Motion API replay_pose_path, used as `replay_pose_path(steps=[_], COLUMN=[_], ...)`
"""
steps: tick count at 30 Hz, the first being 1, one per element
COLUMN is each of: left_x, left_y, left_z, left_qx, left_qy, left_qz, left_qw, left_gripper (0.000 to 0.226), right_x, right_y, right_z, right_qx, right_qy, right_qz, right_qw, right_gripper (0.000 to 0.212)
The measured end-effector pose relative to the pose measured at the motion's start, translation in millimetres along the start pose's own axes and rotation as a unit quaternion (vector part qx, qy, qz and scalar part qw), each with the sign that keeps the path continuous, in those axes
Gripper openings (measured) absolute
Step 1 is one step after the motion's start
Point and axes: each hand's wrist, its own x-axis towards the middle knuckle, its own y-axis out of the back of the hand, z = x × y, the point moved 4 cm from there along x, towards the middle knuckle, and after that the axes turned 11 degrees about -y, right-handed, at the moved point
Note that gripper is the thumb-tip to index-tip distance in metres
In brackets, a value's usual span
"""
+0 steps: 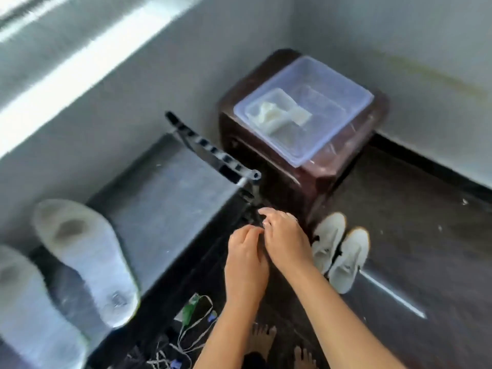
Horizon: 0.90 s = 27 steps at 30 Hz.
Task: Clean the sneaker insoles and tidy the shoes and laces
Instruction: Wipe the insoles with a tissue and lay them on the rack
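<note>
Hands are meeting above the dark floor: left hand [246,258] and right hand [286,239], fingertips pinching something too blurred to identify. Two stained insoles [85,258] are lying face-up on a grey mat [170,198], probably airing. White sneakers [339,250] are sitting paired beside a brown stool [269,169].
</note>
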Motion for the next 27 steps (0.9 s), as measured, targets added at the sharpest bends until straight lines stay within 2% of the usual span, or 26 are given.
replay_pose_path(steps=[7, 10, 16, 20, 24, 27], left_x=[-60.7, -98.8, -147.5, -152.8, -137.0, -117.8], left_y=[136.5, 174.6, 221.7, 228.8, 233.0, 230.8], left_z=[-60.5, -93.2, -145.2, -177.3, -187.1, -193.8], left_qx=[0.010, -0.005, -0.089, -0.192, -0.263, -0.312], left_qy=[0.145, 0.220, 0.319, 0.377, 0.392, 0.404], left_qz=[0.195, 0.245, 0.284, 0.261, 0.234, 0.217], left_qw=[0.970, 0.944, 0.900, 0.868, 0.850, 0.832], left_gripper=[0.021, 0.020, 0.019, 0.018, 0.019, 0.028], right_x=[-61.2, -81.4, -81.6, -73.3, -69.4, -64.3], right_y=[-27.9, -57.5, -121.2, -148.9, -159.6, -164.3], right_z=[-127.9, -162.1, -214.5, -224.3, -228.8, -227.9], right_qx=[-0.033, -0.043, -0.061, -0.081, -0.078, -0.057], right_qy=[0.183, 0.211, 0.155, 0.088, 0.053, 0.022], right_qz=[-0.090, -0.135, -0.201, -0.184, -0.174, -0.173], right_qw=[0.978, 0.967, 0.965, 0.976, 0.980, 0.983], right_gripper=[0.033, 0.031, 0.035, 0.041, 0.037, 0.044])
